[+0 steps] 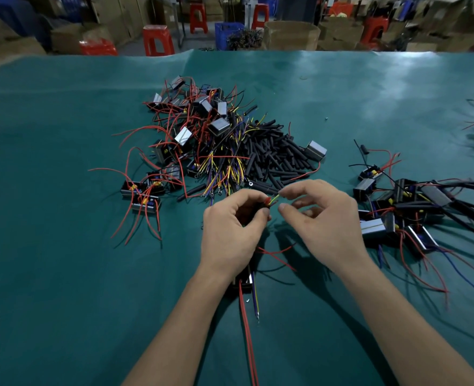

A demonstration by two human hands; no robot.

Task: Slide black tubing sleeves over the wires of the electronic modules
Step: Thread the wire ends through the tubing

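Here, in the head view, two bare hands meet over a green table cover (pixel 63 274). The left hand (pixel 227 232) has its fingers curled, and it pinches a small bunch of wire ends (pixel 270 202), red and yellow, which poke out past its fingertips together with something black that is too small to make out. The right hand (pixel 325 218) pinches the tip of the yellow wire between its thumb and first finger, and its other fingers are loosely bent. Under the left wrist lies a module (pixel 244 282), mostly hidden, with two long red wires (pixel 248 338) and a blue and yellow wire (pixel 255 299) running back toward the person. Just past the fingertips sits a big heap of black tubing sleeves (pixel 275 154), and some of them touch a tangle of yellow and purple wires (pixel 224 168). Past the left hand and off to its left lies a pile of modules (pixel 185 129) with loose red wires going every way. To the right of the right hand is another group of modules (pixel 397 207), and their wires have black sleeves on them. Far past the table stand red stools (pixel 158 40) and a blue crate (pixel 227 32), all a bit blurry.
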